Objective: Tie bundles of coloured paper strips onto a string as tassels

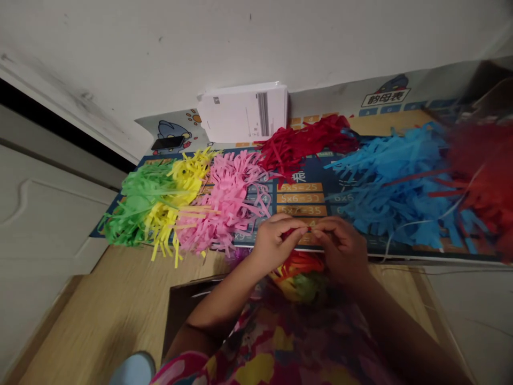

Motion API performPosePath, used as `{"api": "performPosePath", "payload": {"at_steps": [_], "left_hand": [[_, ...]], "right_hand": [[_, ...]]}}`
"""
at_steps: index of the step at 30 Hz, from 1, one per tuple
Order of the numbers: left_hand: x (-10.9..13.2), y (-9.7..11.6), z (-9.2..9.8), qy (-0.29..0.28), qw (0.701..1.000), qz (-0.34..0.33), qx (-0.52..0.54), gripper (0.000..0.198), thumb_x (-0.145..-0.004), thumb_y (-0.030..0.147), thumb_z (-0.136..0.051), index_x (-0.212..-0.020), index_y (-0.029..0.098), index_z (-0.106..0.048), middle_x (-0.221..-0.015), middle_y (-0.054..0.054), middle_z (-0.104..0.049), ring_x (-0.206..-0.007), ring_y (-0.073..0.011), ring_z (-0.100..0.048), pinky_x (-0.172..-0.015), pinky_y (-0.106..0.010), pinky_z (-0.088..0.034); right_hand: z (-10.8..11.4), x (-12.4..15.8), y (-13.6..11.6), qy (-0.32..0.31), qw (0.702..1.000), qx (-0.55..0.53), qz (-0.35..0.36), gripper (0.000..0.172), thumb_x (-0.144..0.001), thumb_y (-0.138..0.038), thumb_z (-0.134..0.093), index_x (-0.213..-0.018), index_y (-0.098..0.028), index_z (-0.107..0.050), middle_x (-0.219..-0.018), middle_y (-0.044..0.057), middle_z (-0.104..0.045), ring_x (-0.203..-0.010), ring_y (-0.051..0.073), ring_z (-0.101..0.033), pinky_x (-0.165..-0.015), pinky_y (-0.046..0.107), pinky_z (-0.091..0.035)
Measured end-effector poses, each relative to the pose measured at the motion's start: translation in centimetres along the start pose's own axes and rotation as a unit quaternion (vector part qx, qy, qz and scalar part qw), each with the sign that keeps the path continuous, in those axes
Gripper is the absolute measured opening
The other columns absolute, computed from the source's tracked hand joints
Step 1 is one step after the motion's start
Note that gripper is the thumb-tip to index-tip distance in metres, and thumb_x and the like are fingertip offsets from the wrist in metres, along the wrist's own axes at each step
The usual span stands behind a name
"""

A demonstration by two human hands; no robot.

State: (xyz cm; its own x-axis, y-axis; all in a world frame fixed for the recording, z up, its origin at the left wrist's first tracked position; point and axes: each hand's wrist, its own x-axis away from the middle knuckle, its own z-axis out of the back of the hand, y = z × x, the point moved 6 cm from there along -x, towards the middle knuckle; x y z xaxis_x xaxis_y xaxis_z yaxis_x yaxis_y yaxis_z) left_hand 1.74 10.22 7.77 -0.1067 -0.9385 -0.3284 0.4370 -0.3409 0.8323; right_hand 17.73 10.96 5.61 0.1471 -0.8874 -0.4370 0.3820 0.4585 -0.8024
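My left hand [276,239] is closed in a pinch at the front edge of the table, on a small piece of red paper fringe [287,233] that shows between its fingers. Close beside it, my right hand [343,247] pinches a tiny red end between thumb and forefinger. The fingertips of both hands nearly meet. Most of the held piece is hidden by the fingers. Just below the hands hangs orange, yellow and green paper fringe [298,275]; whether it joins the held piece I cannot tell.
Green [142,195], yellow [186,182], pink [228,198], dark red [308,143] and blue paper tassels [401,184] lie on the printed table mat [300,187]. Blurred red fringe [487,176] is at the right. A white string [425,218] crosses the blue. White papers [244,112] and a phone [168,143] are behind.
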Motion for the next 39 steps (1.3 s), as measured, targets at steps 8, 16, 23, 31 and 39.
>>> {"api": "performPosePath", "payload": {"at_steps": [8,16,23,31,39], "left_hand": [[-0.2,1.8,0.4,-0.102,0.979,-0.127,-0.121,0.024,-0.095,0.024,-0.054,-0.099,0.02,-0.076,-0.09,-0.01,-0.075,-0.084,-0.0191,-0.069,-0.078,-0.031,-0.053],[-0.5,1.4,0.5,-0.117,0.987,-0.079,-0.077,0.019,-0.094,0.032,-0.061,-0.092,0.022,-0.077,-0.082,-0.006,-0.077,-0.075,-0.0161,-0.071,-0.075,-0.026,-0.055],[-0.3,1.3,0.2,-0.089,0.993,-0.065,-0.049,0.014,-0.091,0.03,-0.065,-0.09,0.02,-0.075,-0.082,-0.006,-0.076,-0.076,-0.0161,-0.07,-0.074,-0.026,-0.053],[-0.4,0.8,0.2,-0.092,0.996,-0.011,0.001,0.012,-0.087,0.026,-0.068,-0.081,0.018,-0.074,-0.077,-0.005,-0.074,-0.069,-0.0141,-0.067,-0.069,-0.024,-0.051],[0.1,2.2,-0.2,-0.071,0.984,-0.131,-0.098,0.013,-0.09,0.024,-0.062,-0.085,0.017,-0.071,-0.079,-0.007,-0.073,-0.073,-0.0155,-0.067,-0.069,-0.025,-0.052]], "right_hand": [[0.4,0.1,-0.6,-0.026,0.997,0.045,0.051,0.016,-0.093,-0.028,-0.057,-0.083,-0.024,-0.067,-0.08,0.002,-0.07,-0.076,0.018,-0.066,-0.069,0.03,-0.052],[0.7,-0.1,-1.7,-0.074,0.987,0.087,0.116,0.021,-0.096,-0.029,-0.051,-0.088,-0.023,-0.07,-0.083,0.004,-0.071,-0.078,0.019,-0.066,-0.07,0.031,-0.052],[0.6,-0.1,-2.0,-0.085,0.979,0.134,0.127,0.024,-0.098,-0.028,-0.047,-0.088,-0.022,-0.067,-0.083,0.006,-0.07,-0.078,0.02,-0.066,-0.07,0.031,-0.051],[0.8,0.0,-1.5,-0.078,0.99,0.073,0.092,0.02,-0.096,-0.028,-0.05,-0.088,-0.023,-0.067,-0.082,0.004,-0.07,-0.08,0.02,-0.066,-0.072,0.032,-0.052],[0.7,0.2,-1.9,-0.097,0.983,0.102,0.12,0.021,-0.098,-0.027,-0.047,-0.089,-0.021,-0.065,-0.084,0.005,-0.069,-0.079,0.02,-0.065,-0.071,0.031,-0.05]]}}
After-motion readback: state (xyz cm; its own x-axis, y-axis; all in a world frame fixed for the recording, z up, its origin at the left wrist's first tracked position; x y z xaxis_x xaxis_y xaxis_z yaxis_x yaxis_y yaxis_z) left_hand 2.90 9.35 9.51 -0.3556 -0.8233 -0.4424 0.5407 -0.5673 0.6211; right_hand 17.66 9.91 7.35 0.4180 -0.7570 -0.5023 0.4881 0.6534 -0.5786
